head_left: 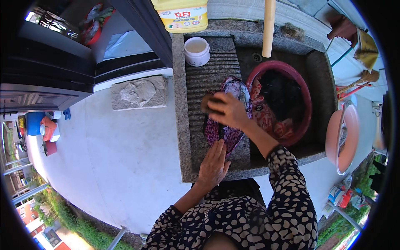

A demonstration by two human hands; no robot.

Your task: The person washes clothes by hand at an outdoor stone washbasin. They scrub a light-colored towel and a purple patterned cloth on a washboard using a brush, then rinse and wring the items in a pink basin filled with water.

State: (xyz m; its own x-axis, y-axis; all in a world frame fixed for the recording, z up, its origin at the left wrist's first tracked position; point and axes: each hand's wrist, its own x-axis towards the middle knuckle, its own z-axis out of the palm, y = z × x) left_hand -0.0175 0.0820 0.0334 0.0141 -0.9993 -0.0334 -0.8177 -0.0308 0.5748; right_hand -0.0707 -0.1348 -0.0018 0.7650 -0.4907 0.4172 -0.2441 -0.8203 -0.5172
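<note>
A purple patterned cloth [233,89] lies wet on the ribbed stone washboard [208,68] of a granite sink. My right hand [227,110] is closed on a brown bar of soap [205,103] and presses it against the cloth. Near the sink's front edge, my left hand [213,164] lies flat with fingers spread, pinning the cloth's lower end. The cloth's far end trails into a red basin [300,89] of dark water in the sink's deep part.
A white round tub [196,51] and a yellow detergent bottle [182,16] stand at the washboard's top. A wooden pole [268,25] leans over the sink. A pink basin [343,137] sits right of it. A stone block [139,92] lies on the pale concrete floor at left.
</note>
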